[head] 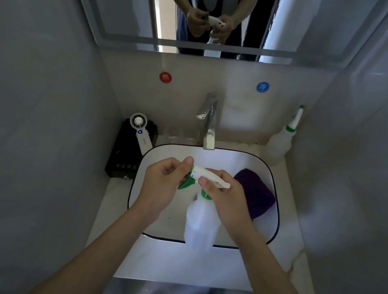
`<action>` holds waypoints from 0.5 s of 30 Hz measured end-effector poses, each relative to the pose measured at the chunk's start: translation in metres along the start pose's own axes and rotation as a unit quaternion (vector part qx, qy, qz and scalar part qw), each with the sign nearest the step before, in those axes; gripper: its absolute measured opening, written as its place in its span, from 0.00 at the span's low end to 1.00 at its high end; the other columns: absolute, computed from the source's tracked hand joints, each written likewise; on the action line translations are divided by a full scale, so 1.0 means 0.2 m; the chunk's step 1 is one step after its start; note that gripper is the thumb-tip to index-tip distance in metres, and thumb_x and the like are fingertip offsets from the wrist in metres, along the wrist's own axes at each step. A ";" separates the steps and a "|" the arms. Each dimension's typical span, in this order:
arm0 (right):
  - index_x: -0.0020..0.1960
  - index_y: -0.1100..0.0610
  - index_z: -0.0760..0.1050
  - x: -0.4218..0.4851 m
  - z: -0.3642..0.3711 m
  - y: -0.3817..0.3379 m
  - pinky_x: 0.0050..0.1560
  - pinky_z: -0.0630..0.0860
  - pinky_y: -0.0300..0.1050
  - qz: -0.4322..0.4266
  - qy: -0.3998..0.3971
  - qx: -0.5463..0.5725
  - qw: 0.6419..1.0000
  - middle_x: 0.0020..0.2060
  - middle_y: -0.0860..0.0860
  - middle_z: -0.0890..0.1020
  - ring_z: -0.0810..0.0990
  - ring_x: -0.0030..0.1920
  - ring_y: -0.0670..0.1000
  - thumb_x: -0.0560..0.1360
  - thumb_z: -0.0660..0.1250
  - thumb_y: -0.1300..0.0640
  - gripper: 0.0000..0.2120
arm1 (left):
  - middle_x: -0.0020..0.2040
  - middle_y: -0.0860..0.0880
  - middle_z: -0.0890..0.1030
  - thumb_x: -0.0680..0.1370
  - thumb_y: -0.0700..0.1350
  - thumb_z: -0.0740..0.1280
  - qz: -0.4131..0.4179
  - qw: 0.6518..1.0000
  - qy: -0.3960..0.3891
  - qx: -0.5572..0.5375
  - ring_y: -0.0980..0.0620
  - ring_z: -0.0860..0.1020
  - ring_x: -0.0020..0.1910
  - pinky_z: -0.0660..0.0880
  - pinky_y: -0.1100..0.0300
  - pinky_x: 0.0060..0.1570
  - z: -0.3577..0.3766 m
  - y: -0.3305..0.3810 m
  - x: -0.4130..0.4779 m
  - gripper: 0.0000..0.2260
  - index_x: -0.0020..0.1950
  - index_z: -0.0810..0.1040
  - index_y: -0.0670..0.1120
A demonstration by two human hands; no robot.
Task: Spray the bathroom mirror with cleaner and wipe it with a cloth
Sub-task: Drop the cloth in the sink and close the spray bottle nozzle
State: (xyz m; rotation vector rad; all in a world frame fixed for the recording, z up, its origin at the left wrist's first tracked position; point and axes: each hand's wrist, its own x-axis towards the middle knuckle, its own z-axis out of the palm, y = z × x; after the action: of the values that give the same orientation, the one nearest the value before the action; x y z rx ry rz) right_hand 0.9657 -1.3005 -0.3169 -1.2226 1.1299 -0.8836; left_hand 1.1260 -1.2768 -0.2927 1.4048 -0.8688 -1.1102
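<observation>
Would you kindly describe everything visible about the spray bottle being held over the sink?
The spray bottle has a translucent white plastic body, a green collar and a white trigger head with green nozzle and trigger. It hangs upright over the sink. The right hand grips its head and neck; the left hand pinches the nozzle end.

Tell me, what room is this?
Most likely a bathroom: there is a white sink with a metal tap, and a wall mirror hangs above them.
</observation>
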 end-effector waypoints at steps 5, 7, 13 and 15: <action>0.47 0.56 0.77 0.03 0.04 0.03 0.41 0.75 0.37 -0.034 0.001 0.021 0.999 0.35 0.50 0.86 0.81 0.38 0.45 0.78 0.71 0.49 0.10 | 0.32 0.45 0.78 0.78 0.54 0.72 0.020 1.000 0.007 0.010 0.53 0.75 0.32 0.75 0.66 0.35 0.01 -0.01 0.03 0.23 0.39 0.78 0.34; 0.48 0.58 0.77 0.02 0.05 0.04 0.44 0.75 0.41 -0.043 0.010 0.028 0.999 0.35 0.51 0.86 0.82 0.39 0.49 0.80 0.70 0.52 0.09 | 0.29 0.47 0.76 0.79 0.52 0.71 0.025 0.999 0.009 0.018 0.55 0.73 0.29 0.73 0.68 0.32 0.03 -0.02 0.04 0.22 0.35 0.76 0.36; 0.49 0.57 0.77 -0.01 0.09 0.08 0.46 0.76 0.48 -0.068 0.038 0.036 0.996 0.35 0.51 0.84 0.81 0.39 0.50 0.81 0.68 0.54 0.06 | 0.25 0.50 0.71 0.80 0.53 0.70 0.053 0.997 0.023 0.043 0.55 0.68 0.25 0.68 0.66 0.27 0.06 -0.02 0.06 0.23 0.29 0.72 0.44; 0.48 0.57 0.78 0.00 0.10 0.08 0.46 0.76 0.49 -0.075 0.046 0.036 0.995 0.35 0.51 0.83 0.81 0.39 0.51 0.81 0.68 0.55 0.06 | 0.25 0.50 0.72 0.80 0.54 0.70 0.049 0.997 0.021 0.049 0.55 0.69 0.26 0.68 0.66 0.28 0.06 -0.02 0.06 0.23 0.29 0.72 0.44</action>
State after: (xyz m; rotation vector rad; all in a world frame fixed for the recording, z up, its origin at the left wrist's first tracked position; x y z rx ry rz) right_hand 0.9836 -1.2925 -0.3325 -1.2300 1.0791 -1.0953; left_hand 1.1183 -1.2914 -0.2989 1.4434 -0.9630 -0.9719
